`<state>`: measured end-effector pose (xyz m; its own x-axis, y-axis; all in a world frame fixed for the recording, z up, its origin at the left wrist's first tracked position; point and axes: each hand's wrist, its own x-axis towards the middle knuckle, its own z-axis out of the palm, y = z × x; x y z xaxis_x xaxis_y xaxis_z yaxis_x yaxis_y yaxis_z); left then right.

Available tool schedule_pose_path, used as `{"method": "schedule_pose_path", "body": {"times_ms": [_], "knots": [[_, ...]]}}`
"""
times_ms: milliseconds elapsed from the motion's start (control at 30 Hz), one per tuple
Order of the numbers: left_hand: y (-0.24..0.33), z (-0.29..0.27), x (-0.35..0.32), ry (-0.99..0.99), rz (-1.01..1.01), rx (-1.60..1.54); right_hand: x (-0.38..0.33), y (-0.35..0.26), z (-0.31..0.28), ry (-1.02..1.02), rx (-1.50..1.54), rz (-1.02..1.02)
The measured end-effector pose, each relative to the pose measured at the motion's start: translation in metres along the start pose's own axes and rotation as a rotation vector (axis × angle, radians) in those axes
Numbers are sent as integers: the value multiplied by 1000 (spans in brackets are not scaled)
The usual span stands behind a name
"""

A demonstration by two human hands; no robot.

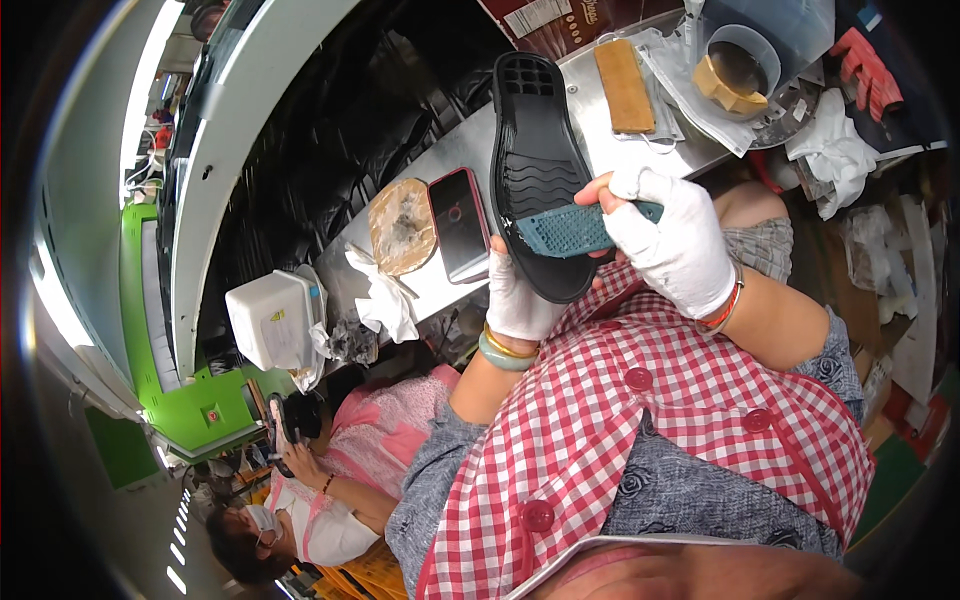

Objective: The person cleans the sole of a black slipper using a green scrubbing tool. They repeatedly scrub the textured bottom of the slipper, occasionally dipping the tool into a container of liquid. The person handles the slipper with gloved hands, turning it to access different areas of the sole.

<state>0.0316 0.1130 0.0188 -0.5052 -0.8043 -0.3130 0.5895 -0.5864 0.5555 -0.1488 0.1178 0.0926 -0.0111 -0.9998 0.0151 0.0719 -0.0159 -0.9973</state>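
A black shoe sole with a wavy, ridged inner surface stands in front of me, its gridded end pointing away. My left hand, in a white glove with bare fingertips, is closed round the near end's left edge. My right hand, gloved the same way, pinches a flat teal piece with a dotted texture. It lies across the sole's near part, its far left end by the sole's left edge. Whether it is a brush or a rasp I cannot tell. Some left fingers are hidden beneath the sole.
A phone and a brown round pad lie on the metal bench left of the sole. Beyond are a tan block, a cup of dark liquid and a red glove. A co-worker sits at left.
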Motion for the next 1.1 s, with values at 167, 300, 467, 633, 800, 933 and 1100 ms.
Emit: {"method": "schedule_pose_path", "body": {"times_ms": [167,300,467,633,800,933,1100], "knots": [[2,-16,0,-53,-24,-105,-8,4,3,-94,33,57],[5,-1,-4,210,-22,-78,-12,15,10,-126,132,41],[9,0,-8,298,-47,-22,-9,16,9,-229,-69,-119],[16,-12,-14,281,-98,-128,1,-2,10,-444,-92,43],[30,-17,-20,222,-126,-73,19,-2,22,-571,-244,-165],[45,-38,-15,64,-148,-63,29,0,38,-628,-66,46],[76,-52,-7,54,-322,40,54,-6,53,-710,-75,208]]}}
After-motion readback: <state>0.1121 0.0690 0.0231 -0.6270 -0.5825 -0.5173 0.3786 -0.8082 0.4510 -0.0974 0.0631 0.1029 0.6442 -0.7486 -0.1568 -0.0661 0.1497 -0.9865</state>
